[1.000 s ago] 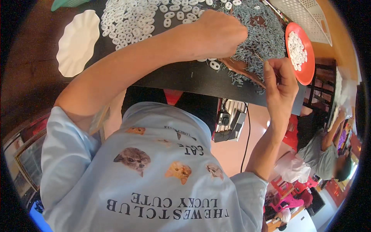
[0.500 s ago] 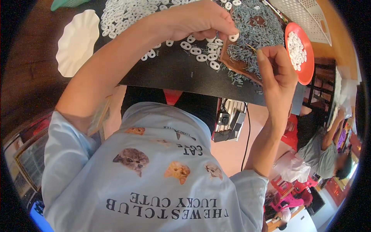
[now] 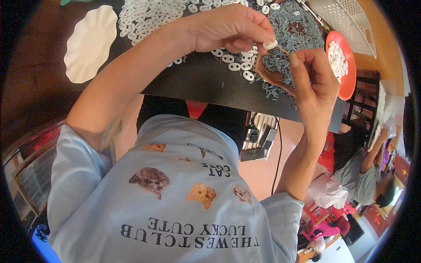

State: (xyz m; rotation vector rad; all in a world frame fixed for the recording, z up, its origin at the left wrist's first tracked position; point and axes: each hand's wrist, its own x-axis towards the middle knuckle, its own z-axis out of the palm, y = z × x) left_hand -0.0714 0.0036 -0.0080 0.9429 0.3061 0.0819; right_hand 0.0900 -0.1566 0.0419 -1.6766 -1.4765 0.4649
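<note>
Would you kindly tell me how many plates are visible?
2: a wavy white plate at left, and a red plate holding white pieces at right. Others may be hidden; the cut-off green object is unclear.

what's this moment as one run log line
left hand: pinches white oval piece | right hand: pinches thin stick pointed at it | at right: red plate holding white pieces

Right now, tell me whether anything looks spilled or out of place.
Small, thin grey-blue pieces lie scattered on the black tabletop, on the person's side of the curved brown edge. Most are heaped beyond it, so these may have spilled.
</note>
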